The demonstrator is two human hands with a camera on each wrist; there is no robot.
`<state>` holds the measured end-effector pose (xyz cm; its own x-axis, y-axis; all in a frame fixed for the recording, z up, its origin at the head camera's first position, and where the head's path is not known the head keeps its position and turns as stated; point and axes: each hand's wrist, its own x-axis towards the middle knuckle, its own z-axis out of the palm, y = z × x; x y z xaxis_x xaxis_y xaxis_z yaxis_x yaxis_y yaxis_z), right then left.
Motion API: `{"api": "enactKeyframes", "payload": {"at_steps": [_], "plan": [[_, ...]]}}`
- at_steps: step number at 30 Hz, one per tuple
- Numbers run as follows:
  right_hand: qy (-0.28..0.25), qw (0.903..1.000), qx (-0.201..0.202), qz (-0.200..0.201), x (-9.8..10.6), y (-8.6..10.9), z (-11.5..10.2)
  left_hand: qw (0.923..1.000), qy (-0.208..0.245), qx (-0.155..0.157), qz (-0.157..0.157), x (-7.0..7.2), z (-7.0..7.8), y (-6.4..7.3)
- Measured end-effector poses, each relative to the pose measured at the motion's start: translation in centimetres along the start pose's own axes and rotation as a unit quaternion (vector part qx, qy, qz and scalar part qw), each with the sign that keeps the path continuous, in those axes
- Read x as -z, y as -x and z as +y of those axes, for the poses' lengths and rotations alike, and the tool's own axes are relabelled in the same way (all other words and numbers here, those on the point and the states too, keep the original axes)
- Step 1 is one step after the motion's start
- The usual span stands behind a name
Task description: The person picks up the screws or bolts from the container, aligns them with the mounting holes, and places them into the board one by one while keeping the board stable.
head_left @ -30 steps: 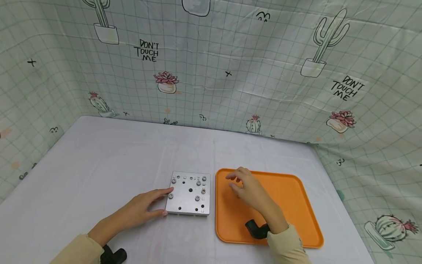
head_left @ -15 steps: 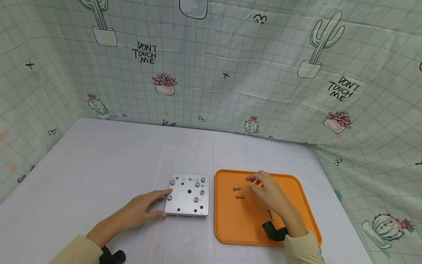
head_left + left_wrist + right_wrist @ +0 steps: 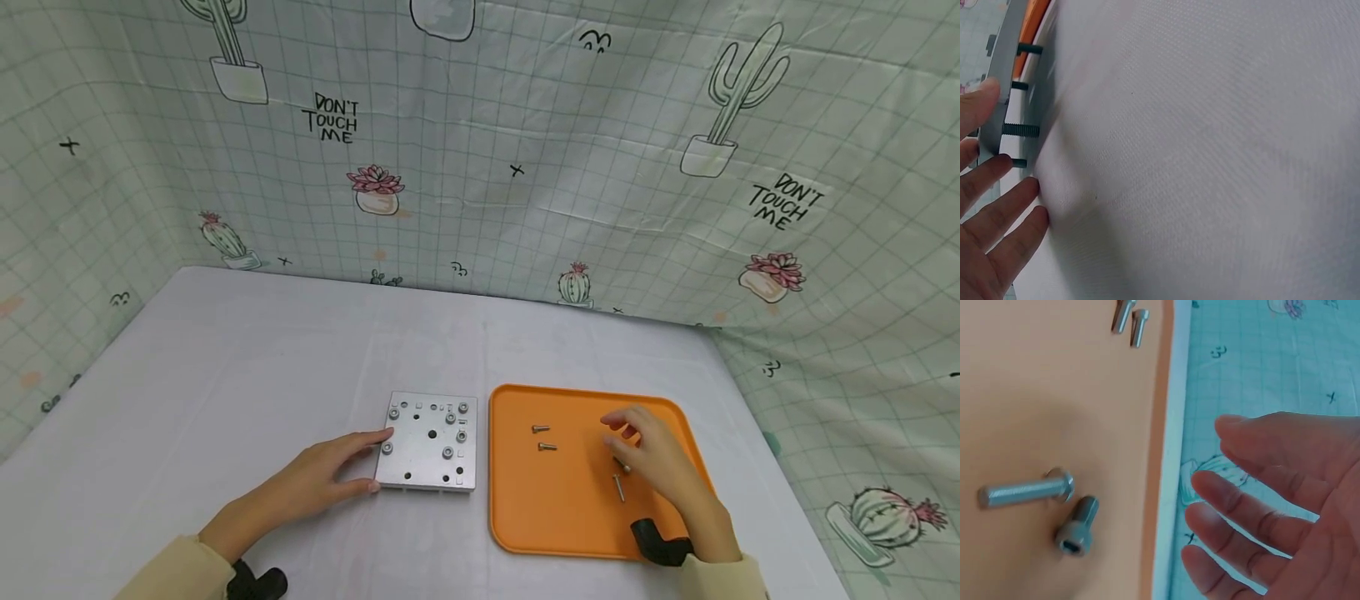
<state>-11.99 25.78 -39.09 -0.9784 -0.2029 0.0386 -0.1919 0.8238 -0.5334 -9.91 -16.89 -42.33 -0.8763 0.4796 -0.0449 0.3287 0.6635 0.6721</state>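
A square silver metal plate (image 3: 431, 446) lies at the table's middle, with socket-head screws standing in some of its holes. Threaded screw ends (image 3: 1021, 130) stick out below it in the left wrist view. My left hand (image 3: 311, 475) touches the plate's left side with fingers fairly straight, thumb at the near left corner. Over the right part of the orange tray (image 3: 555, 517), my right hand (image 3: 656, 454) hovers with fingers loosely bent and nothing between them. Just under its fingertips lies a short, thick socket-head screw (image 3: 1075, 528), beside a longer screw (image 3: 1025, 489).
Two small screws, an upper one (image 3: 540, 428) and a lower one (image 3: 547, 447), lie in the tray's left half. The tray stands just right of the plate on a white-covered table (image 3: 300, 333). A patterned cloth (image 3: 480, 167) hangs behind and at the sides.
My right hand has moved right and nearer across the tray, uncovering the two left screws and then the two by its fingertips. The left hand and plate have stayed in place.
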Motion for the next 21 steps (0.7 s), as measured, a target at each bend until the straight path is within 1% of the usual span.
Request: {"api": "enactKeyframes", "payload": {"at_steps": [6,11,14,21], "plan": [[0.002,0.9987,-0.044,-0.025,0.2,1.0,1.5,1.0,0.006,0.006,-0.002,0.0,0.1,-0.1],[0.005,0.9961,-0.076,-0.044,0.0,1.5,2.8,1.0,0.003,-0.006,-0.003,0.1,0.1,-0.2],[0.0,0.9941,-0.095,-0.053,-0.1,1.7,3.4,1.0,0.003,-0.006,-0.004,0.0,0.1,-0.2],[-0.019,0.9893,-0.133,-0.057,-0.7,2.0,4.2,1.0,0.004,0.0,-0.005,0.0,0.0,-0.1]]}}
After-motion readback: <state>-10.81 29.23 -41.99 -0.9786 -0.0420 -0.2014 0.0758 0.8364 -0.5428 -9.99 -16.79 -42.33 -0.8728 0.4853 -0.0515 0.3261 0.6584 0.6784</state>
